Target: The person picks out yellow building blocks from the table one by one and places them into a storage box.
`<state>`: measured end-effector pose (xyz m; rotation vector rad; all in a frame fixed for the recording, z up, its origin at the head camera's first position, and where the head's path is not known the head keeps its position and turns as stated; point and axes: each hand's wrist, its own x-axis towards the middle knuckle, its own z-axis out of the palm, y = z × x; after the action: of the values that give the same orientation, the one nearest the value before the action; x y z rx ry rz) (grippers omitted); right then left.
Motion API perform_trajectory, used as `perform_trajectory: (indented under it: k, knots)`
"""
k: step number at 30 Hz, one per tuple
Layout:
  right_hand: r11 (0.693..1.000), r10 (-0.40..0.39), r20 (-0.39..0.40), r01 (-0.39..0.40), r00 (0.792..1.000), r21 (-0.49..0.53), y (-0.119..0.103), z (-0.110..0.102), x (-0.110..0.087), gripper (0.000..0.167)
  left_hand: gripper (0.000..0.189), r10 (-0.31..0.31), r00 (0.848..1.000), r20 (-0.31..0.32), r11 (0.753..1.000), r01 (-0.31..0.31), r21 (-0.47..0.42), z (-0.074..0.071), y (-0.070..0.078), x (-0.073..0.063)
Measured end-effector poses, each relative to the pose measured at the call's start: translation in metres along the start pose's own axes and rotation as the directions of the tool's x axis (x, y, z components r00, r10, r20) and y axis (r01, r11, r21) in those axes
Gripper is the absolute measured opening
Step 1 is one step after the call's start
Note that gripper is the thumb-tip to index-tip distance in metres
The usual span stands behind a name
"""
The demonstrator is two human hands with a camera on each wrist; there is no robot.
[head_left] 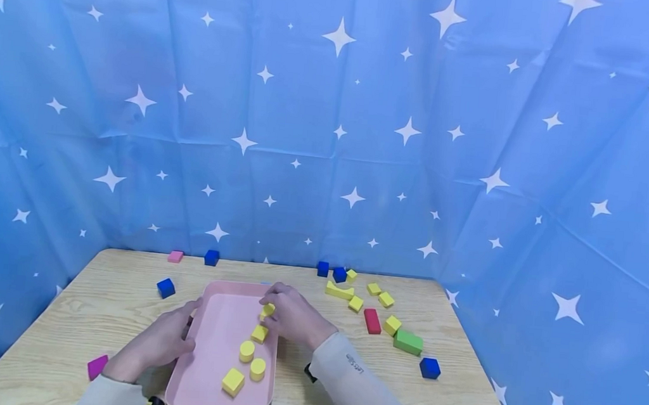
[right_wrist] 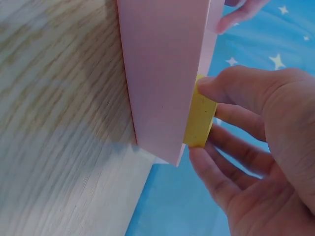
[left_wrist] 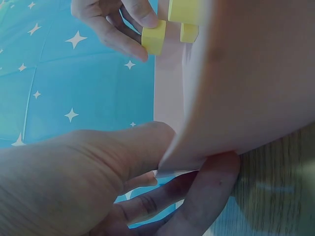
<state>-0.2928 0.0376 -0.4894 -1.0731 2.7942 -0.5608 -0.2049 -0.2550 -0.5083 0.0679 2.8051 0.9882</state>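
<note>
A pink tray (head_left: 217, 334) rests on the table, longer from front to back than across. My left hand (head_left: 162, 339) grips its left wall, thumb over the rim and fingers against the outside. At the far right part of the tray, my right hand (head_left: 294, 314) pinches a yellow block (right_wrist: 201, 115) between thumb and fingers, right by the rim. Inside the tray along its right side lie a yellow cube (head_left: 233, 382), two yellow cylinders (head_left: 246, 351) and a smaller yellow block (head_left: 259, 334).
Right of the tray are a red block (head_left: 372, 321), a green block (head_left: 408, 342), a yellow arch-shaped block (head_left: 340, 291), several small yellow blocks (head_left: 386, 299) and a blue cube (head_left: 430, 368). Leftward are another blue cube (head_left: 166, 288) and a purple block (head_left: 96, 367). A star-patterned curtain (head_left: 330, 133) hangs behind.
</note>
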Motion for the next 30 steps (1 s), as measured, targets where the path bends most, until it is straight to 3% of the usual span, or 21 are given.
perform_trajectory:
  k: [13,23,30]
  knots:
    - [0.997,-0.04,0.008,0.04,0.999,-0.061,0.004,-0.001,-0.003,0.044,0.093,0.002,1.0,-0.001,1.0,-0.002,0.0,0.0,0.0,-0.001]
    - [0.998,-0.02,-0.057,0.017,0.998,-0.062,0.007,-0.005,-0.006,0.042,0.093,-0.007,1.0,0.002,1.0,0.007,-0.011,0.0,0.0,-0.001]
    - [0.999,0.0,-0.097,-0.004,0.995,-0.045,0.015,-0.01,-0.008,0.039,0.092,0.02,1.0,-0.006,1.0,-0.02,-0.007,-0.001,-0.001,-0.001]
